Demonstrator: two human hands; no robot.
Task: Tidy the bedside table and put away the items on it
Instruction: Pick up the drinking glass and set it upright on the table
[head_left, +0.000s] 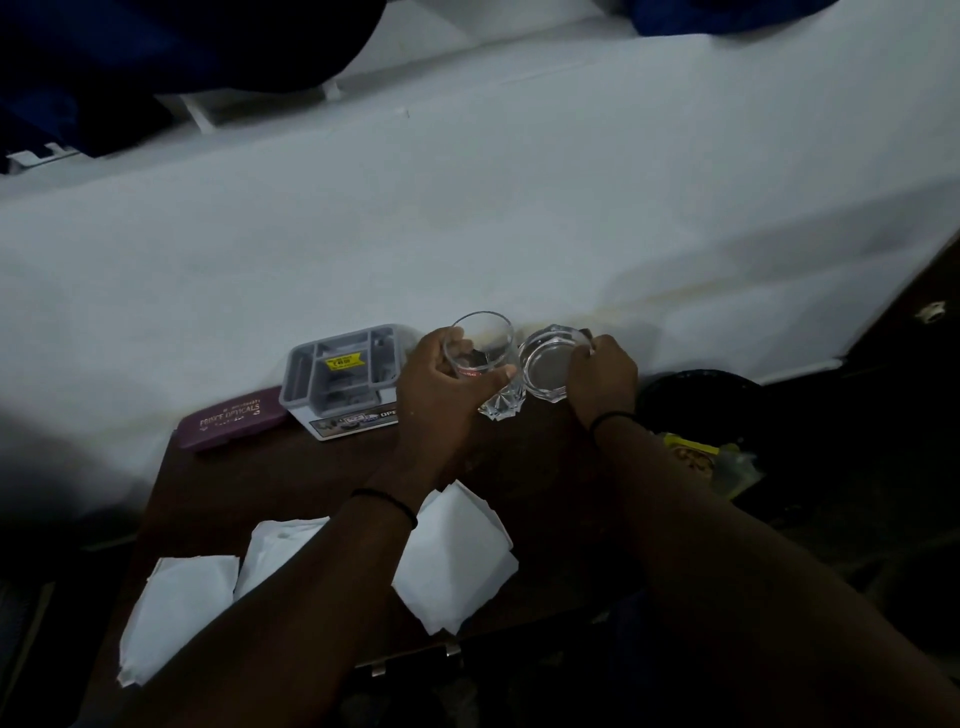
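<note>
My left hand (434, 387) grips a clear drinking glass (485, 358) with a cut base, held tilted at the far edge of the dark wooden bedside table (291, 483). Right beside it, my right hand (602, 376) holds the rim of a clear glass ashtray (550, 366). The glass and ashtray touch or nearly touch. A grey plastic organiser box (343, 376) with a yellow sticker stands left of the glass. A maroon spectacle case (231, 415) lies further left. Several white tissues (457, 551) lie on the near half of the table, partly under my forearms.
A white wall (467, 208) rises directly behind the table. A black bin (696, 395) with yellow wrappers (706, 457) stands on the floor to the right. Dark blue cloth (104, 62) hangs at the top left. The surroundings are dim.
</note>
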